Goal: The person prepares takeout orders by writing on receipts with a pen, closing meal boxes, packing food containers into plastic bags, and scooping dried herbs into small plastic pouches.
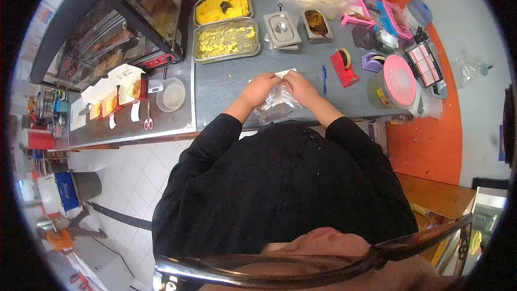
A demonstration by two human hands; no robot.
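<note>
Close together over the dark grey table (215,91), both hands work at a clear plastic bag (280,99). My left hand (262,87) has its fingers bent and pinched at the top of the bag. From the other side my right hand (301,89) pinches the same edge, its fingertips nearly touching the left ones. A pale piece of paper or card (288,71) shows just behind the fingers. The crinkled bag hangs down toward the table's front edge; what it contains cannot be made out. A blue pen (324,80) lies right of my right hand.
Behind are two metal trays of yellow food (223,8) (226,40), steel lids (283,29) and a small steel pan (316,24). To the right stand a red tape dispenser (344,70) and a pink-lidded tub (399,81). Filled food boxes (116,94) and scissors (148,121) are left.
</note>
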